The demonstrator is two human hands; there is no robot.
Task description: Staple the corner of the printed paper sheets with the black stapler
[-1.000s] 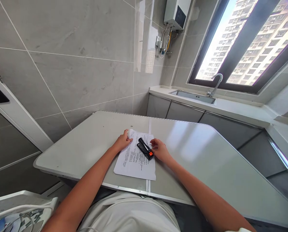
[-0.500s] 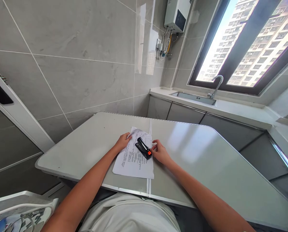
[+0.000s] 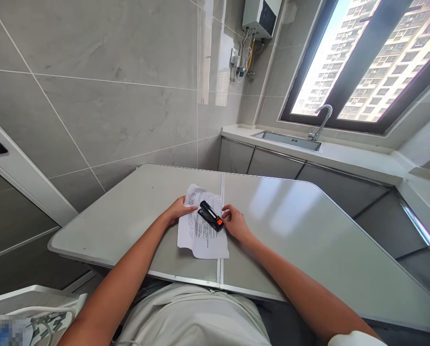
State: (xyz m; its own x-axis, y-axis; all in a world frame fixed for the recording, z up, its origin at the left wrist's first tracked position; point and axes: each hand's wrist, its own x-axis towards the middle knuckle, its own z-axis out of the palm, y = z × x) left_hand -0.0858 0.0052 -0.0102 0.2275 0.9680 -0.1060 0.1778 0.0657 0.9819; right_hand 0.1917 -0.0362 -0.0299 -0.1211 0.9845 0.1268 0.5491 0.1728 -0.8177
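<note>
Lying on the paper (image 3: 200, 235), the stapler (image 3: 210, 216) was touched by the half-curled right hand (image 3: 235, 224), grip unclear. The paper's left edge was pressed by the flat left hand (image 3: 177, 211), with bare table (image 3: 290, 216) all around.

I saw the stapler (image 3: 210, 216) lying on the paper (image 3: 202, 238), midway along the tabletop's (image 3: 290, 226) near edge. The left hand (image 3: 177, 211) rested on the paper's left side, and the right hand (image 3: 234, 223) was just right of the stapler.

I can read nothing: the printed lines on the paper (image 3: 200, 238) under the stapler (image 3: 210, 216) are too small to make out.
</note>
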